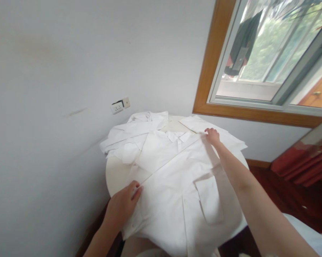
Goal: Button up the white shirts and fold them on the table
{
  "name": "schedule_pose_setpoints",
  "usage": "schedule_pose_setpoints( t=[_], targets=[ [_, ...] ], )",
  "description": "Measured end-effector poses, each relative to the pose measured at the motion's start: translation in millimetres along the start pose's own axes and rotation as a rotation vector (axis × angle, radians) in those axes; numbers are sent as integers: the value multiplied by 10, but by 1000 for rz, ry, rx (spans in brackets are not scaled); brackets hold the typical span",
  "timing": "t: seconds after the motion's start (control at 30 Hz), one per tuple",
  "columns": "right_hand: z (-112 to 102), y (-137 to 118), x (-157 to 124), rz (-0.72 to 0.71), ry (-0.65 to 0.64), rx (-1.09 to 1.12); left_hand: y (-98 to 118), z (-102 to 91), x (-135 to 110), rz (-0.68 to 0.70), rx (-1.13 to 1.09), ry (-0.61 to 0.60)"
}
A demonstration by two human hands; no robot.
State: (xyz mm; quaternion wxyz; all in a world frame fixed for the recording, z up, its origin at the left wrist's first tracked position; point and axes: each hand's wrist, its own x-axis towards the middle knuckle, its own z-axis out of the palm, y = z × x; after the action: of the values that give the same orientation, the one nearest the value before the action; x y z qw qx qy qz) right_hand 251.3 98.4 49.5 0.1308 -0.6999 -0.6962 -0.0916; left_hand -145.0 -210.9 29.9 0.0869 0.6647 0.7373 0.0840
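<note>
A white button-up shirt [166, 200] with a chest pocket lies spread over a round white table [115, 175], its lower part hanging past the near edge. Fingers of my left hand [125, 200] pinch the shirt's edge at the left. Farther back on the right, my right hand [213, 136] grips the same garment near its upper corner. A straight edge of cloth runs diagonally between both hands. Beyond it the collar [178, 136] shows, pointing toward the wall.
Folded or bunched white clothing [134, 128] lies at the back left of the table, and another flat white garment [211, 125] at the back right. Behind stands a wall with a socket [117, 107]. A wood-framed window [257, 109] and a red curtain [302, 164] are on the right.
</note>
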Motion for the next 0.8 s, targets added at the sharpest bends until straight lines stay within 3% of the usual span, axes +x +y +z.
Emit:
schedule_pose_setpoints(
  t=[0.1, 0.27, 0.43, 0.8],
  targets=[
    [-86, -151, -188, -174, 57, 68, -11, -9, 19, 8, -8, -2],
    [20, -320, -739, -401, -70, 99, -23, -2, 41, 5, 0, 0],
    [269, -253, -1082, -302, -69, 7, -72, -11, 64, 5, -18, 13],
    [288, -142, -1061, -199, -106, 18, -137, -58, 96, 7, 22, 5]
  ],
)
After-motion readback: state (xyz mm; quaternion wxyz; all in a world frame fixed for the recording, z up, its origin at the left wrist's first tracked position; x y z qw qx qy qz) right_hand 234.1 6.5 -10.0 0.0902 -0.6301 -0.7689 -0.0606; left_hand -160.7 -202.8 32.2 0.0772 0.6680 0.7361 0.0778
